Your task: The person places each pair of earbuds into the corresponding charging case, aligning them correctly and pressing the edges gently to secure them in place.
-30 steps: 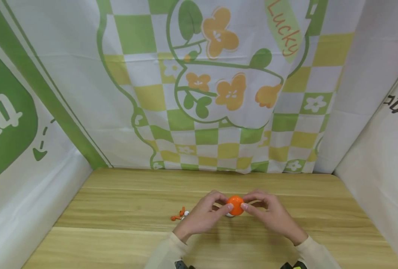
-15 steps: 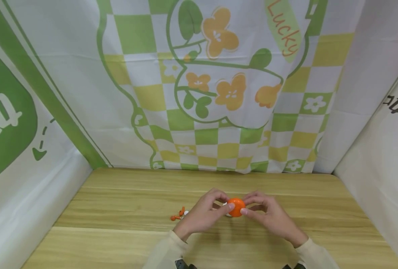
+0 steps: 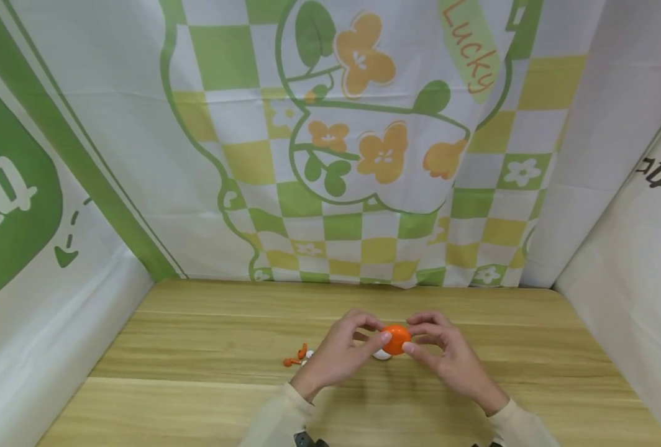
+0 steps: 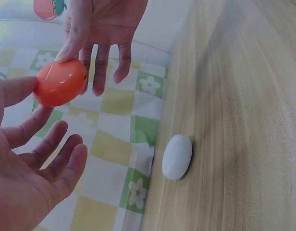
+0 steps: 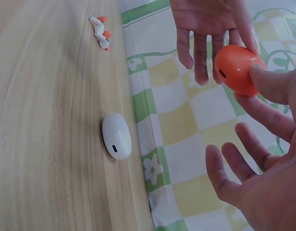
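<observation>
Between my two hands, above the table, is an orange earbud case (image 3: 396, 340) with its lid down. My left hand (image 3: 341, 351) pinches one side of it between thumb and index finger. The other side is pinched by the thumb and fingers of my right hand (image 3: 448, 360). A dark port slot shows on the case in the right wrist view. Below it, a white earbud case (image 4: 177, 157) lies on the table, partly hidden by my left thumb in the head view. Orange and white earbuds (image 5: 100, 32) lie left of my left hand, partly covered by it in the head view.
The wooden table (image 3: 207, 335) reaches back to a hanging cloth (image 3: 364, 223) with green and yellow checks. White printed cloth walls (image 3: 632, 261) stand on both sides.
The orange case has shifted slightly right in both hands' grip. More of the white case shows below it now. The loose earbuds have stayed in place.
</observation>
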Tool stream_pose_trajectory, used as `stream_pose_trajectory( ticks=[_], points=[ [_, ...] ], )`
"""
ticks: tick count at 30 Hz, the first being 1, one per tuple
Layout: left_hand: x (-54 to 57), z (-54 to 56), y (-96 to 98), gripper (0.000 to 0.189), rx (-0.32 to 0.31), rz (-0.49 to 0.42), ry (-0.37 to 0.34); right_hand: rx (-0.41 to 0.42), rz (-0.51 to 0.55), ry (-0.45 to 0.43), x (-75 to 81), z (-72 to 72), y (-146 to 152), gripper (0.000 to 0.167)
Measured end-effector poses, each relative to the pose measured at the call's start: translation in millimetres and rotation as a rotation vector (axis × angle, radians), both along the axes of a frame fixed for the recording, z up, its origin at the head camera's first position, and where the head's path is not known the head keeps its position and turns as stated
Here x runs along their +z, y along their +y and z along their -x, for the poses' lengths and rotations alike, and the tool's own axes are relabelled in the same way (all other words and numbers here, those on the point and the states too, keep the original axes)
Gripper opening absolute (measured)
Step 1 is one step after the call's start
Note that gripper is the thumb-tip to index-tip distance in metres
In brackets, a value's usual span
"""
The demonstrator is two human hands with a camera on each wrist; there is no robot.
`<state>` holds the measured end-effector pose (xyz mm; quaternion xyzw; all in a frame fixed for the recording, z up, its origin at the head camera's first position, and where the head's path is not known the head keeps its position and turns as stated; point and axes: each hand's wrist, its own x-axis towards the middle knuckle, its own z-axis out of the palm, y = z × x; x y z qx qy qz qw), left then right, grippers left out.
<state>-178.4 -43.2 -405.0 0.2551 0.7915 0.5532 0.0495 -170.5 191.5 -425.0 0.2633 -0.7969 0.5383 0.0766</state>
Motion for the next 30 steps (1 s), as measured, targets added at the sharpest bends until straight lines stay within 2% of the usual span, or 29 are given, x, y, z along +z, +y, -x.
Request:
stream_pose_trajectory(
  ticks=[6, 10, 18, 23, 30],
  points=[
    [1.3, 0.2, 3.2, 0.036, 0.043, 0.021, -0.003, -0.026, 0.018, 0.084, -1.5, -0.7, -4.0, 0.018],
    [2.5, 1.4, 4.8, 0.038, 0.069, 0.022, -0.005, -0.031, 0.026, 0.111, -2.9, -1.4, -5.4, 0.020],
    [2.3, 6.6, 6.2, 0.040, 0.120, 0.031, -0.001, -0.024, 0.048, 0.108, -3.2, -3.7, -6.2, 0.022],
    [0.4, 7.2, 5.8, 0.040, 0.131, 0.016, -0.002, -0.052, 0.043, 0.095, -3.7, -3.5, -7.0, 0.020],
    [-1.7, 5.8, -7.4, 0.037, 0.145, -0.010, 0.046, -0.071, 0.047, 0.090, -4.1, -2.0, -6.1, 0.019]
  ],
)
